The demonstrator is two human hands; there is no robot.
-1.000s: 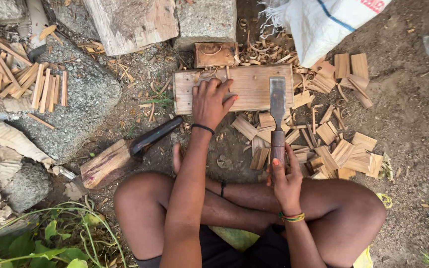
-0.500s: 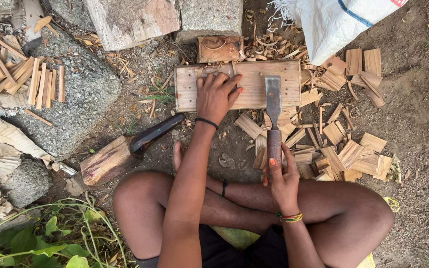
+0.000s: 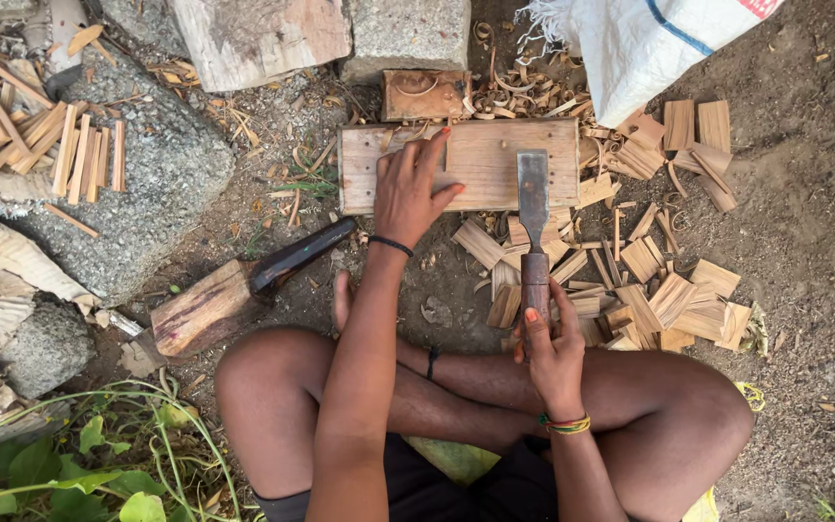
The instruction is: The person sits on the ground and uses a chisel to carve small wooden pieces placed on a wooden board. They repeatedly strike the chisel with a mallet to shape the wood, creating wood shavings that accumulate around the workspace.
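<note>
We press our left hand (image 3: 410, 188) flat on the wooden board (image 3: 480, 159) lying crosswise on the ground ahead, while our right hand (image 3: 551, 353) clamps the chisel (image 3: 533, 227) handle, blade pointing away onto the board's right part.

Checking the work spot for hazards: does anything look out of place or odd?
Nothing is damaged. The chisel blade lies on the wooden board near the left hand; wood chips litter the ground to the right.
</note>
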